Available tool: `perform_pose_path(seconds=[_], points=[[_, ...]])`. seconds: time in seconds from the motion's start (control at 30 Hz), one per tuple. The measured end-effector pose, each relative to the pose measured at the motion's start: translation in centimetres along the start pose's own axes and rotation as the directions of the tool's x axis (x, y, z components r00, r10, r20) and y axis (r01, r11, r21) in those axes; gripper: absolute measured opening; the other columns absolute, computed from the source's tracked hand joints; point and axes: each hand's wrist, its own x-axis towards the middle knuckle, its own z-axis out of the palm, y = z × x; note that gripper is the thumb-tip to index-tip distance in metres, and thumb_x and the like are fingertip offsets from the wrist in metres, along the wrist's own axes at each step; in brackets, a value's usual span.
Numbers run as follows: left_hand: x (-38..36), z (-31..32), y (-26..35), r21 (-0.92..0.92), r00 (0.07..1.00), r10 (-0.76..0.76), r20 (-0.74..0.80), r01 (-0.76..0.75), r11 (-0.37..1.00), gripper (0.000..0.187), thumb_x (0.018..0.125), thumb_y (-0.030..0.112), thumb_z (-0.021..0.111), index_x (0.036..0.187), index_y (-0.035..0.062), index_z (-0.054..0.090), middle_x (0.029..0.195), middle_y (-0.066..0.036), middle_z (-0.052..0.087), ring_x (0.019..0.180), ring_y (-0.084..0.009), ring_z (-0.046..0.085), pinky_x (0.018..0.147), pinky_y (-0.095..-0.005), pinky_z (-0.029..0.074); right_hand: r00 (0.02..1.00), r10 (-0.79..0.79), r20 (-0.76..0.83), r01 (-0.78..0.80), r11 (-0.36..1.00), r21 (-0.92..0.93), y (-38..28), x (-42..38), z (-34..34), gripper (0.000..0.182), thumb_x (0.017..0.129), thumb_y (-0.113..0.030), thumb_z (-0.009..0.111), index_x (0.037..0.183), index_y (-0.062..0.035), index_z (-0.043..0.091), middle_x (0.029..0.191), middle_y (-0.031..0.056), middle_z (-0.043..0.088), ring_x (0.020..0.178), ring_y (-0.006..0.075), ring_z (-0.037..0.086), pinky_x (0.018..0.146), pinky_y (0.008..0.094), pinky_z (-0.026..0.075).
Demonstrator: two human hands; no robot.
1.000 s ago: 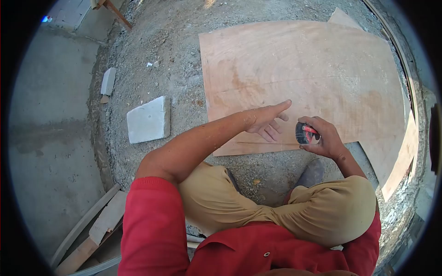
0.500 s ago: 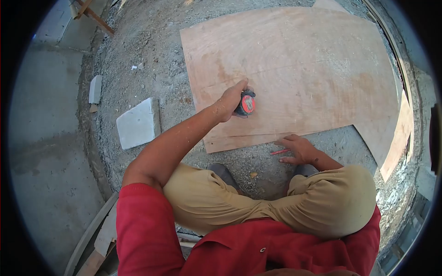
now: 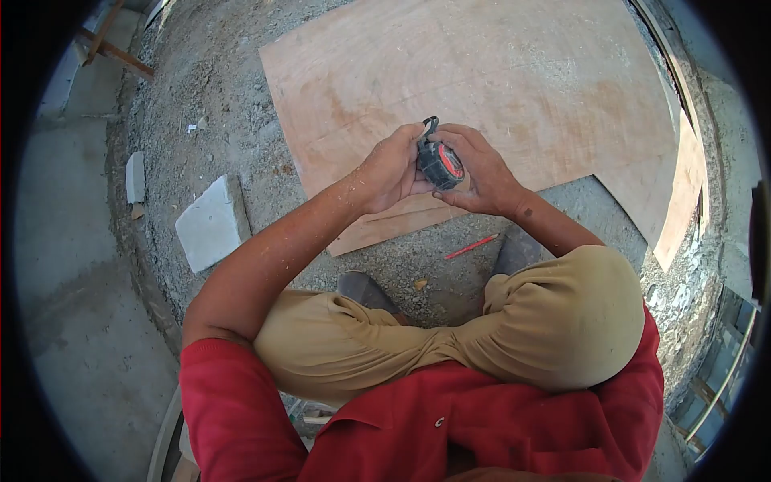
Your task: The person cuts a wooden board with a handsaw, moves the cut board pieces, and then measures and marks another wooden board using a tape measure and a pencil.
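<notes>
Between my two hands, above the near edge of a plywood sheet (image 3: 498,88), is a black and red tape measure (image 3: 440,165). My left hand (image 3: 395,170) grips it from the left, with the thumb by its black strap. On the other side, my right hand (image 3: 483,173) has its fingers and thumb closed around the red-faced side. A red pencil (image 3: 471,247) lies on the gravel between the plywood and my feet.
A pale block (image 3: 212,225) lies on the gravel to the left, with a smaller block (image 3: 136,177) beyond it near the concrete wall (image 3: 72,241). Wooden pieces (image 3: 116,56) stand at the far left. Long timber strips (image 3: 683,96) border the plywood at right.
My right hand has left the pencil on the ground and come up to the tape measure. My left hand still holds the tape measure, now turned. The view has shifted slightly.
</notes>
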Motion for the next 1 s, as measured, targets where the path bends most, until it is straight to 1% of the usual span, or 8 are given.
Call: perform_pose_path(seconds=[0.1,0.23,0.33,0.43,0.53,0.73,0.83,1.0], points=[[-0.2,0.6,0.1,0.236,0.989,-0.095,-0.113,0.119,0.965,0.065,0.107,0.052,0.039,0.144,0.0,0.046,0.125,-0.018,0.063,0.11,-0.026,0.065,0.098,-0.0395,0.053,0.977,0.178,0.119,-0.204,0.942,0.265,0.8,-0.8,-0.2,0.075,0.073,-0.025,0.082,0.14,-0.0084,0.054,0.126,0.0174,0.057,0.112,0.0362,0.061,0.096,0.0425,0.051],[-0.1,2.0,-0.4,0.661,0.933,0.16,-0.323,0.102,0.743,0.074,0.103,0.056,0.053,0.145,-0.0043,0.045,0.125,-0.021,0.063,0.112,-0.0255,0.064,0.098,-0.0366,0.052,0.89,0.331,0.313,-0.368,0.928,0.064,0.9,-1.3,-1.9,0.066,0.07,-0.021,0.081,0.131,-0.0058,0.062,0.116,0.0158,0.06,0.109,0.0349,0.062,0.093,0.0417,0.052],[0.1,1.7,-0.3,0.892,0.955,0.268,-0.127,-0.008,0.451,0.068,0.103,0.05,0.058,0.142,-0.0041,0.049,0.127,-0.018,0.062,0.111,-0.0229,0.064,0.096,-0.034,0.052,0.883,0.274,0.381,-0.337,0.935,0.108,0.5,-1.5,-2.5,0.065,0.066,-0.018,0.08,0.128,-0.005,0.065,0.117,0.0162,0.06,0.108,0.035,0.062,0.094,0.0411,0.052],[0.9,0.9,-1.0,0.665,0.996,0.078,0.029,-0.078,0.743,0.064,0.102,0.047,0.061,0.141,-0.003,0.051,0.129,-0.016,0.061,0.111,-0.0207,0.064,0.096,-0.0339,0.053,0.932,0.209,0.296,-0.284,0.929,0.238,0.7,-1.3,-2.5,0.069,0.068,-0.018,0.081,0.134,-0.0071,0.063,0.126,0.0147,0.059,0.113,0.0315,0.062,0.096,0.0419,0.052],[1.3,0.1,-1.5,0.213,1.0,-0.008,-0.027,0.013,0.977,0.06,0.101,0.042,0.065,0.14,-0.0017,0.052,0.129,-0.015,0.061,0.112,-0.0192,0.063,0.098,-0.0351,0.054,0.875,0.457,0.161,-0.471,0.721,0.509,0.8,-2.0,-1.7,0.075,0.077,-0.02,0.078,0.147,-0.0075,0.053,0.136,0.0139,0.056,0.116,0.0259,0.06,0.098,0.0409,0.051],[0.8,2.5,-1.6,0.277,0.964,0.14,-0.226,-0.075,0.958,0.055,0.1,0.039,0.068,0.136,0.0002,0.053,0.124,-0.011,0.063,0.111,-0.0192,0.065,0.097,-0.0328,0.056,0.742,0.537,0.401,-0.518,0.08,0.852,-0.3,-2.7,0.1,0.082,0.096,-0.033,0.069,0.16,0.0,0.03,0.143,0.0187,0.052,0.121,0.0245,0.057,0.104,0.038,0.047],[0.9,1.8,-2.1,0.337,0.992,0.071,-0.1,-0.033,0.941,0.051,0.098,0.037,0.071,0.13,0.0003,0.057,0.121,-0.01,0.064,0.112,-0.0184,0.065,0.096,-0.0315,0.056,0.725,0.471,0.502,-0.676,0.347,0.65,0.2,-1.8,-1.6,0.082,0.096,-0.038,0.069,0.159,-0.0002,0.033,0.135,0.0189,0.058,0.12,0.0239,0.059,0.103,0.0365,0.047],[0.9,0.7,-1.4,0.341,0.992,-0.041,-0.123,0.081,0.937,0.036,0.095,0.031,0.074,0.116,0.0044,0.064,0.111,-0.007,0.068,0.106,-0.0143,0.065,0.092,-0.0311,0.054,0.866,0.336,0.371,-0.461,0.823,0.33,1.3,-2.6,-1.0,0.079,0.092,-0.038,0.072,0.154,-0.0018,0.04,0.119,0.0178,0.065,0.113,0.0233,0.062,0.101,0.0355,0.048]])
